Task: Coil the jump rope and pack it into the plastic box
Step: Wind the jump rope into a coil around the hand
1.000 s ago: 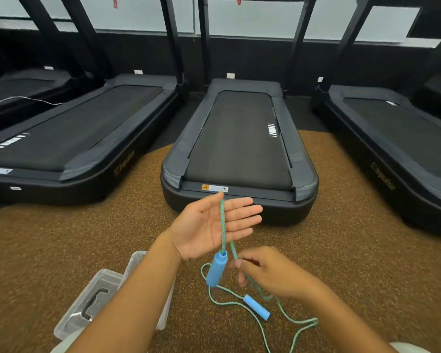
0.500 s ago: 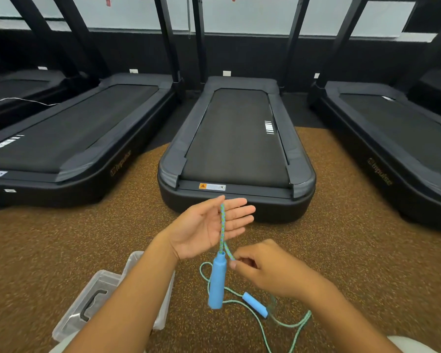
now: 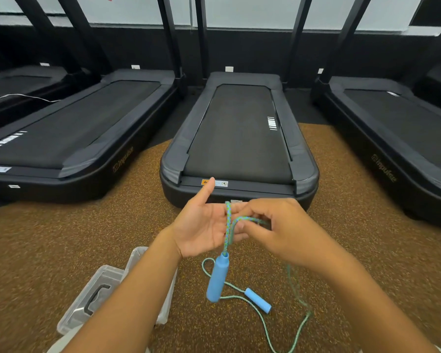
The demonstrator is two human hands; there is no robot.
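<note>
**Rope looped across the open left palm, right fingers pinching the strand**

The left hand is held palm-up with the thumb raised and the fingers spread flat; its grip is released, and the jump rope simply lies across the fingers and palm. From there the braided blue-green cord runs down to one blue handle, which hangs in the air just below the heel of that hand.

The right hand sits just beside the left fingers, its thumb and forefinger closed in a pinch on the rope where the cord bends over in a small loop. From under the right hand the cord, blurred, drops toward the floor.

The remaining rope lies loose on the speckled brown floor below both hands, curling around the second blue handle, which rests flat there, apart from either hand.

The clear plastic box stands on the floor at lower left, partly hidden by the left forearm, with its lid, bearing a dark handle, beside it. Black treadmills stand beyond.
</note>
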